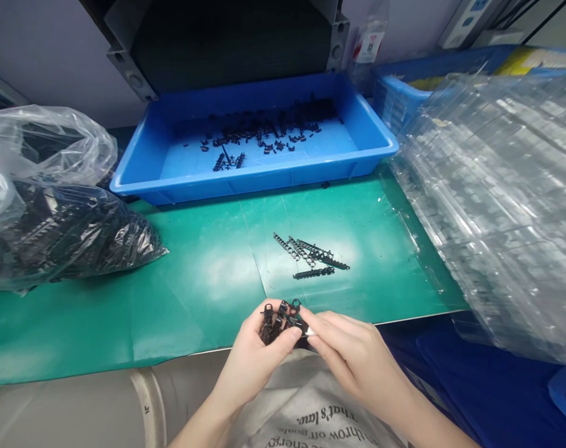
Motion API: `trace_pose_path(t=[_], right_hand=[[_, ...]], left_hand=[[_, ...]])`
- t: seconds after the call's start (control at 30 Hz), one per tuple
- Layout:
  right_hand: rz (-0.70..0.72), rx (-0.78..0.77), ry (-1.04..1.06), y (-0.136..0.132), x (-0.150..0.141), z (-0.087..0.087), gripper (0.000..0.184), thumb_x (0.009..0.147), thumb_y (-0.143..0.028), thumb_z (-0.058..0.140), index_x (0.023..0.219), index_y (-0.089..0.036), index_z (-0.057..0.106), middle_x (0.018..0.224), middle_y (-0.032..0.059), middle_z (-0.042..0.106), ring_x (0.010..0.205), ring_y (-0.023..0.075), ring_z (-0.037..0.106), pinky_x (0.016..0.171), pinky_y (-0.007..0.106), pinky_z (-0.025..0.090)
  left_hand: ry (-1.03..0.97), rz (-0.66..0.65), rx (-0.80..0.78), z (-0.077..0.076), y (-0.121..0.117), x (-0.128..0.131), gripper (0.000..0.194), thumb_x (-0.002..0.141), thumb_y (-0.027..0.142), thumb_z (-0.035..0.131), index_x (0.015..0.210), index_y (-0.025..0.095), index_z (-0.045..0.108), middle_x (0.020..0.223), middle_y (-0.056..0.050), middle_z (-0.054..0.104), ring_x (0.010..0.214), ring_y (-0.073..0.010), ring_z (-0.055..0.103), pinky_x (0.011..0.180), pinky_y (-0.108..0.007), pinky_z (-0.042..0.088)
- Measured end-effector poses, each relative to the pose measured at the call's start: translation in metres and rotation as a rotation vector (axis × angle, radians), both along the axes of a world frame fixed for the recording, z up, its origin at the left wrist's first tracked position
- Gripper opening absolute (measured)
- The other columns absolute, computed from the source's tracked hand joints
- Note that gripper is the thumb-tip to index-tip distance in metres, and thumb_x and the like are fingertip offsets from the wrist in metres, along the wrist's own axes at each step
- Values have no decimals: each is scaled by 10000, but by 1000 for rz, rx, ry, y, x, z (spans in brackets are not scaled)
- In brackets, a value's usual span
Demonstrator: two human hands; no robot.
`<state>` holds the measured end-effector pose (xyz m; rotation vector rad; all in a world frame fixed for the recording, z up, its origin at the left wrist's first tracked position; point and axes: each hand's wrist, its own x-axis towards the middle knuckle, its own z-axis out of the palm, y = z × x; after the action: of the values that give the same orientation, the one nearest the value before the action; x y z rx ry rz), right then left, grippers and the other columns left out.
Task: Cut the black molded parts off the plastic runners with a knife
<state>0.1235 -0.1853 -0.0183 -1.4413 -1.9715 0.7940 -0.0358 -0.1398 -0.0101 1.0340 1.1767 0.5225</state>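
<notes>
Close to my body, at the front edge of the table, my left hand (257, 354) is closed around several small black plastic parts (268, 317). Thumb and fingers of my right hand (346, 345) pinch at the right end of these parts, where a small white bit shows; what exactly it grips is partly hidden. Just beyond my hands, a loose pile of black plastic strips (313, 258) lies on the green table mat (203, 280). Some strips have ring-like openings along them.
A blue tray (264, 177) with many small black pieces stands at the back. On the left is a clear plastic bag (78, 236) full of black parts. Stacked clear plastic trays (502, 205) lean at the right, before a blue basket (395, 96) and a bottle (369, 46).
</notes>
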Motion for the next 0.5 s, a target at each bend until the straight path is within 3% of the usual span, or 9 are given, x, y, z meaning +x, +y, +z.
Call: trace_pose_path(t=[0.23, 0.5], right_hand=[[-60, 6, -5, -3, -5, 1, 337, 925, -184, 340, 1205, -123, 516, 869, 62, 635, 706, 181, 574, 566, 296, 453], [-96, 51, -48, -4, -9, 1, 332, 923, -176, 338, 1189, -125, 530, 843, 58, 640, 686, 178, 586, 551, 279, 453]], left_hand=[[-23, -29, 14, -10, -3, -2, 144, 782, 304, 545, 823, 190, 467, 750, 34, 518, 543, -61, 378, 450, -204, 237], [-55, 46, 19, -15, -8, -3, 156, 770, 309, 570, 835, 185, 501, 735, 25, 534, 578, -80, 437, 482, -200, 299]])
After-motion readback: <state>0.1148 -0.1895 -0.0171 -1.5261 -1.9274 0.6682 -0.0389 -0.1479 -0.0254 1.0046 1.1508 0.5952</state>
